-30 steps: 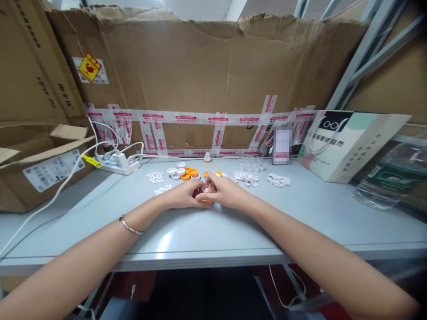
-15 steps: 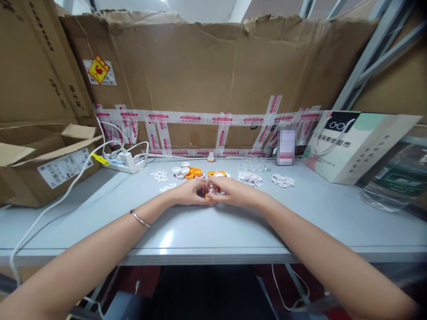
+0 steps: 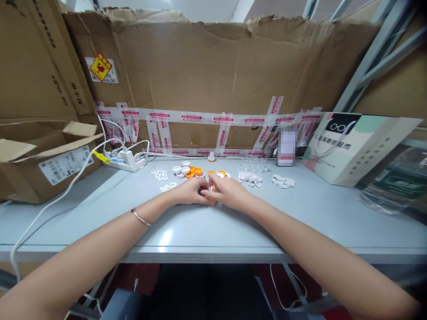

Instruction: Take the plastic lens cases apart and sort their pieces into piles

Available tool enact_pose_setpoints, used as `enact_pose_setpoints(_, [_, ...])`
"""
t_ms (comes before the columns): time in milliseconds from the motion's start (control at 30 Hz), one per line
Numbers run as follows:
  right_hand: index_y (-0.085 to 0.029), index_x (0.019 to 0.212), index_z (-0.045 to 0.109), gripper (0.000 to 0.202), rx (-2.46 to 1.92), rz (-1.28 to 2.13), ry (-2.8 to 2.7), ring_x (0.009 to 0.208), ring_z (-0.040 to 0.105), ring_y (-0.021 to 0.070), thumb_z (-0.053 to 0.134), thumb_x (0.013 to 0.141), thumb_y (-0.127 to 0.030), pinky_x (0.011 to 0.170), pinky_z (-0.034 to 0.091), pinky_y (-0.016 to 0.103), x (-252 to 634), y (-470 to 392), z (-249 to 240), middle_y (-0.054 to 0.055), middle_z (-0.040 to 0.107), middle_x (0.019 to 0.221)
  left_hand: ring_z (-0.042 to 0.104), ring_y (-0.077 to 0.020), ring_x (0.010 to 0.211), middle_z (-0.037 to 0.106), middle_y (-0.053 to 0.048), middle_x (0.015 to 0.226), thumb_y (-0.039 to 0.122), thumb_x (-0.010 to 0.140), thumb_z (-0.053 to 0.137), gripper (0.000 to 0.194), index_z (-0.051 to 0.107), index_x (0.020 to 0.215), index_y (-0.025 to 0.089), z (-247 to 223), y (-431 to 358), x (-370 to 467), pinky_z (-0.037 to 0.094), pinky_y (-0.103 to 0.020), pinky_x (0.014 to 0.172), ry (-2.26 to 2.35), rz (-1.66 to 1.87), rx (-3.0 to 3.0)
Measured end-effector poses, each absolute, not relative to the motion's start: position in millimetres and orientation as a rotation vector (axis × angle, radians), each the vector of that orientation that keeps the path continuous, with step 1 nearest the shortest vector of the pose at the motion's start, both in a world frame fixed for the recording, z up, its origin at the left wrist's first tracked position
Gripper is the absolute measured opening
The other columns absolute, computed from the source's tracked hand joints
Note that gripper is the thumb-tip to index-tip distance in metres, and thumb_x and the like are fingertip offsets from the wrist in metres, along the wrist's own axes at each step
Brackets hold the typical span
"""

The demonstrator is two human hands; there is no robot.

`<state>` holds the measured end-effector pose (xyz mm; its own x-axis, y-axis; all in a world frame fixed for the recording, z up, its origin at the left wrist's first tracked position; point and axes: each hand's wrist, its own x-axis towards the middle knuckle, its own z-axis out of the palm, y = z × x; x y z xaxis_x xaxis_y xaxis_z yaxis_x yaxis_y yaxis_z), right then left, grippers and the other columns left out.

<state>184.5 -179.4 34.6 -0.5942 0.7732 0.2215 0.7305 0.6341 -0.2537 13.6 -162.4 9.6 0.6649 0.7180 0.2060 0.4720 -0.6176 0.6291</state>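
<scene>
Close together at the middle of the table, my left hand and my right hand are both closed around one small orange-and-clear piece. Fingers cover most of it, so its exact kind is hidden. Just behind my hands lie orange and white round caps, and further right more orange rings with a white one. Small white discs are scattered beside my left hand. A similar piece with an orange base and clear top stands upright at the back.
White rings lie at left; clear cups and white flat parts at right. A phone leans near a paper bag and a water bottle. A power strip and open carton stand left.
My right hand's fingers have shifted slightly around the small piece and now cover more of it. The left hand stays nearly in place. The view has moved a little.
</scene>
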Motion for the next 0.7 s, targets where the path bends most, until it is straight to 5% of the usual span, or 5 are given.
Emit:
enact_pose_setpoints(300, [-0.02, 0.095, 0.038, 0.026, -0.929, 0.376, -2.085, 0.052, 0.043, 0.0092, 0.048, 0.079, -0.037, 0.052, 0.033, 0.021, 200, -171, 56, -0.005, 0.047, 0.062, 0.046, -0.0113, 0.065, 0.05, 0.001, 0.07, 0.046, 0.067, 0.061, 0.033, 0.055, 0.071, 0.015, 17, -168, 13, 0.035, -0.022, 0.058, 0.977, 0.549, 2.434])
enact_pose_setpoints(700, [-0.016, 0.094, 0.048, 0.033, -1.433, 0.113, -1.861, 0.073, 0.055, 0.0142, 0.06, 0.068, -0.033, 0.062, 0.043, 0.025, 263, -57, 79, 0.005, 0.059, 0.086, 0.041, -0.0109, 0.067, 0.044, 0.002, 0.071, 0.048, 0.072, 0.056, 0.035, 0.044, 0.064, 0.016, 18, -167, 12, 0.032, -0.022, 0.059, 0.965, 0.53, 2.458])
